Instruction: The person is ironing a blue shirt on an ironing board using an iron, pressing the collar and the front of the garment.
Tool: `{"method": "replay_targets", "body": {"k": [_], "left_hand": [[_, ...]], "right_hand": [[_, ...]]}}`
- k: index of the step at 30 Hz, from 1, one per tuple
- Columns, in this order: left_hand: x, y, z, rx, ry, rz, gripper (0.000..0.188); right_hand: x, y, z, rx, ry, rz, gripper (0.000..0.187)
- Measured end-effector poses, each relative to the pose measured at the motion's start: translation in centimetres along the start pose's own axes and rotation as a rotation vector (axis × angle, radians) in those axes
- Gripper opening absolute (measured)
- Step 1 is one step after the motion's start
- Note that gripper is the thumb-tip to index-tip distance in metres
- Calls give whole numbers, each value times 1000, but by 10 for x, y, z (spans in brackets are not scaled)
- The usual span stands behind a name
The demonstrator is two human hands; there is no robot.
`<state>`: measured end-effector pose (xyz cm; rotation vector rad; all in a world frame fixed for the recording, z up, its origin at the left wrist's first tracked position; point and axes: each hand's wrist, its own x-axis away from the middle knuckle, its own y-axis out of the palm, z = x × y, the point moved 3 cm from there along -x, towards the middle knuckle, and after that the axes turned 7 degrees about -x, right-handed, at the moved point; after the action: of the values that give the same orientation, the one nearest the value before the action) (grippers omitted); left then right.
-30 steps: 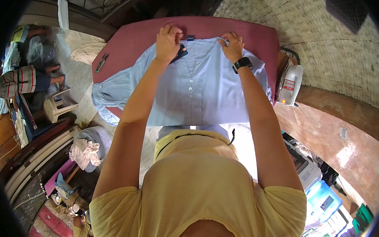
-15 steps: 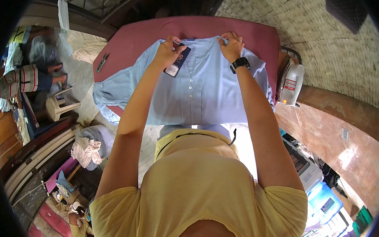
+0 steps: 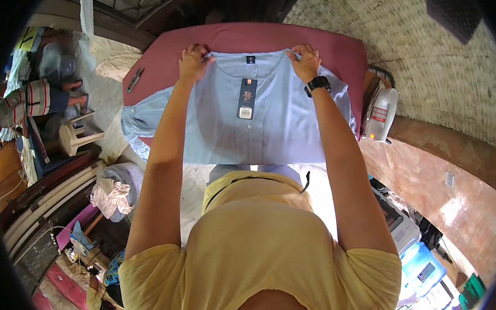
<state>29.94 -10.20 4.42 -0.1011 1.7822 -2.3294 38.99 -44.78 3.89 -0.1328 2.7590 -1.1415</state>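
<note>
A light blue button-front blouse (image 3: 218,137) lies spread on a padded board with a maroon cover (image 3: 252,34), its neckline toward the far side. My left hand (image 3: 194,63) pinches the left end of the neckline at the shoulder. At the other end, my right hand (image 3: 306,63), with a black watch on its wrist, grips the right shoulder edge. Between them a dark hang tag (image 3: 245,99) lies flat down the blouse front. A small neck label (image 3: 250,59) shows inside the collar. Thread snips (image 3: 135,79) rest at the board's left edge.
A white iron (image 3: 381,115) with a lit orange light stands at the board's right end. On the left are a beige plastic stool (image 3: 78,134) and a seated person in a striped top (image 3: 31,100). Another person (image 3: 106,300) is at lower left. A blue water container (image 3: 422,266) sits at lower right.
My left hand has let go of the hang tag and moved left to the shoulder. The tag now lies flat at the middle front, and the neckline is spread wider. My right hand stays put.
</note>
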Motion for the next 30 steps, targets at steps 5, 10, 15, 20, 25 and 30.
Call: {"method": "replay_targets", "body": {"k": [5,10,15,20,25,30], "left_hand": [[6,-31,59,-26,-104,231,39],[20,25,175,458,609,14,37],[39,46,202,262,661,84,40],[36,43,206,218,715,138,38],[12,41,212,324,580,100,22],[-25,56,216,497,471,49,17]], "right_hand": [[3,1,7,27,-39,69,11],[5,4,3,0,-100,81,11],[10,-35,-3,219,-85,-50,21],[15,-70,27,233,40,-155,20],[51,-58,0,405,-210,88,21],[75,-71,37,539,-197,315,47]]}}
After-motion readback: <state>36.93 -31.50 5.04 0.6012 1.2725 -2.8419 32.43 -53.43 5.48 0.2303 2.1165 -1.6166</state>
